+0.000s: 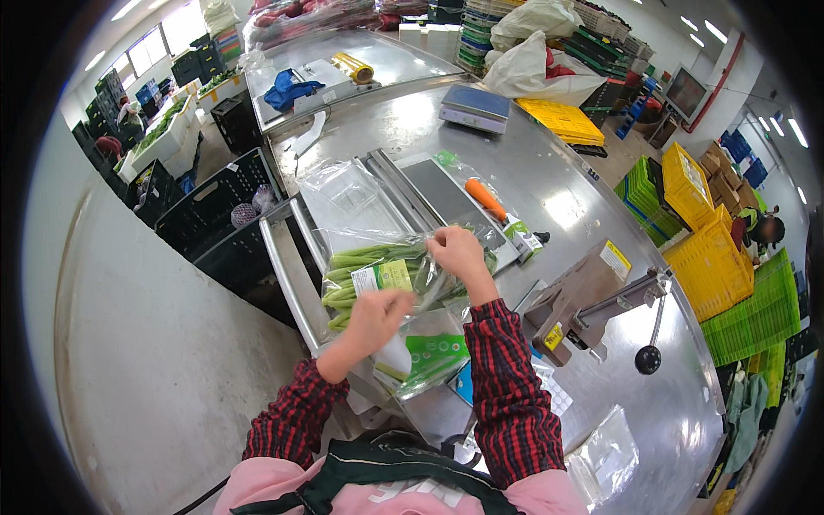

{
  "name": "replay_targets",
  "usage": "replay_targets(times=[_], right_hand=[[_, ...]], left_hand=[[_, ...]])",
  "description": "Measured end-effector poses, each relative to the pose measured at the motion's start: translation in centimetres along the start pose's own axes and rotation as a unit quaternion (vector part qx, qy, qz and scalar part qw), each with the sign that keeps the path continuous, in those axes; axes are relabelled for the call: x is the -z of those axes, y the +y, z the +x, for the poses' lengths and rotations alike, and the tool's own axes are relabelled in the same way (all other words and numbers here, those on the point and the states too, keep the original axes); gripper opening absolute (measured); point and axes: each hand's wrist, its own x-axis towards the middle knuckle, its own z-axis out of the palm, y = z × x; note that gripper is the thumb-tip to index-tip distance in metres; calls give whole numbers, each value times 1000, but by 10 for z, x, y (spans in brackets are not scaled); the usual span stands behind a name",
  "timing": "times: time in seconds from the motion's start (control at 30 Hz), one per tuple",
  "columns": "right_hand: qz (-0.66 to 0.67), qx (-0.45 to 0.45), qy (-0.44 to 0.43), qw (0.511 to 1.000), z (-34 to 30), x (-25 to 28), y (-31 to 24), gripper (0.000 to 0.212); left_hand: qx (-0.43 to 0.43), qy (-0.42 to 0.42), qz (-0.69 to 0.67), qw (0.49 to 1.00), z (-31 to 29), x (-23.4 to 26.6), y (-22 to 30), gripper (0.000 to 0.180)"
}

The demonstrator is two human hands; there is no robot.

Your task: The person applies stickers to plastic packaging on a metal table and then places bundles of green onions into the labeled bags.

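A clear plastic bag of long green vegetable stalks [345, 259] lies across the metal frame of a bench machine, with a white and green label [393, 275] on its front. My right hand [457, 252] is closed, its fingertips pinching the bag's film at the right side. Just below the label, my left hand [378, 322] hovers at the bag's lower edge; motion smears its fingertips, and whether they grip anything is unclear. Beneath the hands lies a clear bag with a green printed panel [435, 355]. An orange-handled tool [486, 199] rests beyond my right hand.
A brown metal device with a black-knobbed lever [648, 359] stands on the steel table to the right. Farther back sits a blue-topped scale [475, 109]. Black crates [215, 203] stand left, yellow crates [709, 257] right. Clear bags [604, 455] lie near front right.
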Motion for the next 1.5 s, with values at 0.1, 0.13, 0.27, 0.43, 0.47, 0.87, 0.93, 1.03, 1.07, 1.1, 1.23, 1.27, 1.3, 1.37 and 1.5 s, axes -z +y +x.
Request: replay_targets(times=[0.1, 0.13, 0.27, 0.43, 0.47, 0.87, 0.93, 1.03, 1.07, 1.1, 1.23, 1.27, 1.3, 1.37, 1.5], right_hand=[[66, 75, 64, 993, -3, -3, 1, 23], [84, 95, 86, 988, -8, -2, 5, 19], [117, 137, 157, 971, -33, -18, -9, 9], [96, 141, 190, 967, -47, -24, -8, 8], [89, 143, 195, 966, -49, -25, -9, 8], [58, 338, 107, 933, -131, 4, -37, 20], [34, 304, 151, 940, -143, -4, -14, 22], [77, 190, 207, 957, -139, -18, 6, 25], [61, 189, 198, 960, -140, -18, 15, 30], [52, 191, 208, 958, -145, -15, 12, 32], [139, 183, 187, 955, -179, -2, -9, 47], [191, 172, 163, 952, -192, -1, -15, 53], [244, 162, 145, 945, -206, 4, -23, 58], [340, 137, 104, 924, -232, 6, -40, 68], [469, 76, -48, 878, -302, 10, -51, 37]], left_hand=[[41, 90, 7, 995, 44, 24, -5, 23], [30, 99, 43, 994, 71, 30, -7, 25], [78, -109, 302, 944, 171, 26, 7, 50], [-8, -230, 354, 906, 192, -7, -13, 31], [-1, -250, 358, 900, 194, -13, -15, 27], [12, 97, 380, 920, 234, 17, -87, 17], [35, 119, 355, 927, 235, 36, -92, 23], [32, 65, 309, 948, 223, 69, -79, 33], [82, 32, 326, 941, 216, 72, -54, 43], [79, -23, 311, 947, 206, 82, -31, 41], [-2, -190, 143, 971, 129, 102, 53, 31], [-38, -220, 72, 972, 101, 97, 74, 28], [-46, -236, 23, 970, 76, 87, 104, 16], [-44, -257, 62, 964, 32, 69, 142, 15], [-33, -239, 35, 970, -13, 20, 194, 16]])
